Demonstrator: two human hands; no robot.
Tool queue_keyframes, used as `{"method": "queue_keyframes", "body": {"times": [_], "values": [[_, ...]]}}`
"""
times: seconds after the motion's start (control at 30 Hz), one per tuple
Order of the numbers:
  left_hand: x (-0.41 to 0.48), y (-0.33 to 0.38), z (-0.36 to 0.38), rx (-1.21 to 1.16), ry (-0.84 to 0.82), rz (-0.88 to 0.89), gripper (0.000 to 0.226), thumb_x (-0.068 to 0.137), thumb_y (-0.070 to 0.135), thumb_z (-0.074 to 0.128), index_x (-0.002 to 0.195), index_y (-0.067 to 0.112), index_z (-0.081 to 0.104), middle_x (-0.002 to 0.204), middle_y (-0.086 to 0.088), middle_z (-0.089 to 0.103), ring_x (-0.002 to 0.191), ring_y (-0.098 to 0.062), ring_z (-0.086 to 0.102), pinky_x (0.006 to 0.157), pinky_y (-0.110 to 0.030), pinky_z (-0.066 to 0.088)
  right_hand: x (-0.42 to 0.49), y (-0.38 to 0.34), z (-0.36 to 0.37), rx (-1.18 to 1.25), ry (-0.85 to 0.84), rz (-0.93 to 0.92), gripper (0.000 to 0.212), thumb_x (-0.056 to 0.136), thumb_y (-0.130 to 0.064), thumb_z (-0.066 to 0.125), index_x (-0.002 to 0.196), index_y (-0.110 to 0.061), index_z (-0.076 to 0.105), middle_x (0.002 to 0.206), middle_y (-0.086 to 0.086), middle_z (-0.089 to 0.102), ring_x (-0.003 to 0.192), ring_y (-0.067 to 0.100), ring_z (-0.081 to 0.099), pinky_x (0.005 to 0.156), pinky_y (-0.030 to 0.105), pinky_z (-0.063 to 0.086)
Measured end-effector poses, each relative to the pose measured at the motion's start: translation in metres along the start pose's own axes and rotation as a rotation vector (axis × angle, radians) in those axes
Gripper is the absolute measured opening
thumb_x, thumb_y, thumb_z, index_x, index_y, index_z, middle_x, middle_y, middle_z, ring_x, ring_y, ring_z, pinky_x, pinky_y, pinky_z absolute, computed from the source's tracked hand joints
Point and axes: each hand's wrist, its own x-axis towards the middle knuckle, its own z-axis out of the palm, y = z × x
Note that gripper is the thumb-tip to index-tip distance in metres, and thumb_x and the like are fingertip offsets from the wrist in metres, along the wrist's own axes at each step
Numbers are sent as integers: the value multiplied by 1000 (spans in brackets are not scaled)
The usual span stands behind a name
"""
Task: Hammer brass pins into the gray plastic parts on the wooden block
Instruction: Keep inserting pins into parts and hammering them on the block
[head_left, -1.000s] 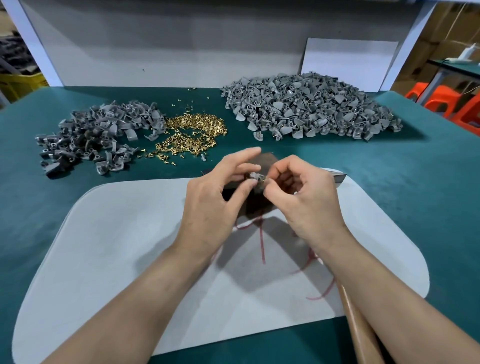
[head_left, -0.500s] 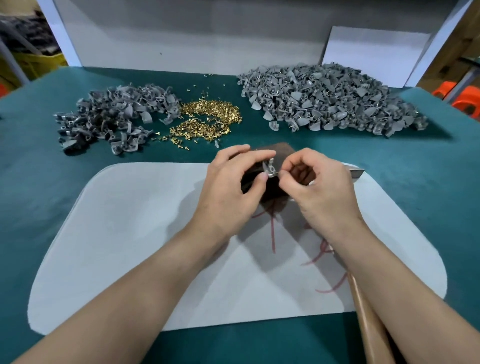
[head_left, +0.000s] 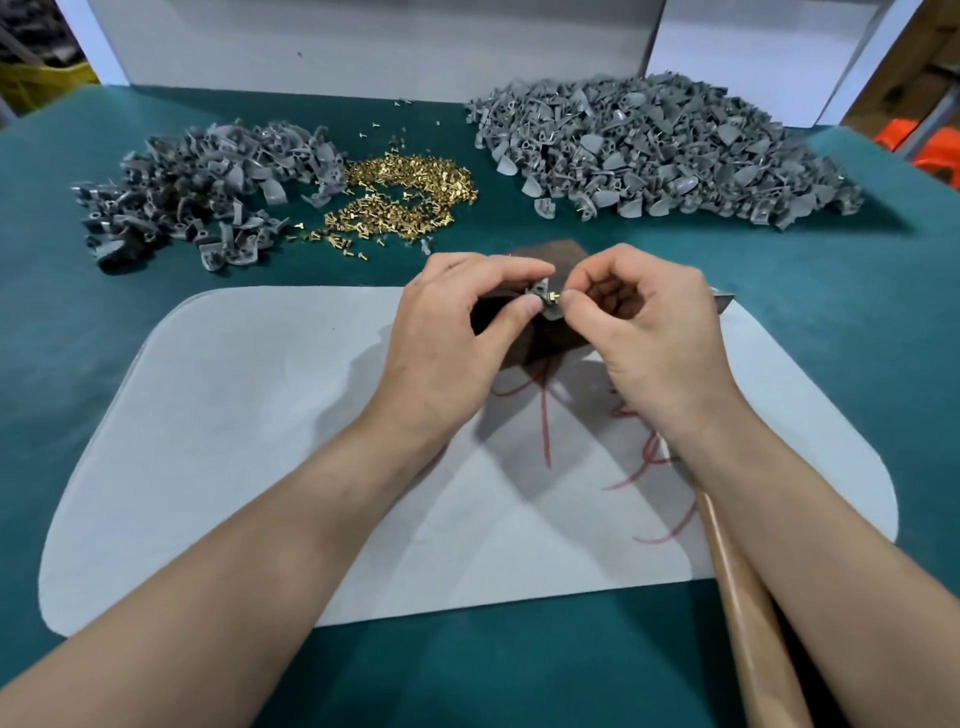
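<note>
A dark wooden block (head_left: 551, 338) sits at the far edge of the white mat (head_left: 249, 415), mostly hidden by my hands. My left hand (head_left: 457, 343) pinches a small gray plastic part (head_left: 540, 291) between thumb and forefinger above the block. My right hand (head_left: 654, 338) pinches a brass pin (head_left: 554, 297) whose tip meets the part. A hammer lies under my right forearm: its wooden handle (head_left: 748, 623) runs toward me and its metal head (head_left: 723, 301) pokes out beyond my right hand.
On the green table, a loose heap of brass pins (head_left: 405, 197) lies at centre back. A gray parts pile (head_left: 208, 192) is at back left, a larger one (head_left: 660, 150) at back right. Red scribbles mark the mat. White boards stand behind.
My hands stay together over the block; my right hand has brought the brass pin against the gray part. The camera has shifted slightly, so the scene sits a bit lower and to the right.
</note>
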Motion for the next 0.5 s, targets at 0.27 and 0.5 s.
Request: {"method": "queue_keyframes", "body": {"times": [0.27,0.5], "values": [[1,-4,1,-18,-11,17,25,85,17,67,108,24,72,95,11,69,97,-8,50,88,-21,41,2,1,-4,44,-46,28,13,77,-5,67,68,-13,63,57,-6,54,53,4,45,54,21,38],[-1,-1,2,-83,-39,-17,26,87,18,68,111,29,69,97,8,69,99,-11,50,89,-22,40,2,0,-8,89,-112,43,13,77,-3,66,69,-13,63,54,1,50,51,11,40,51,26,32]]}}
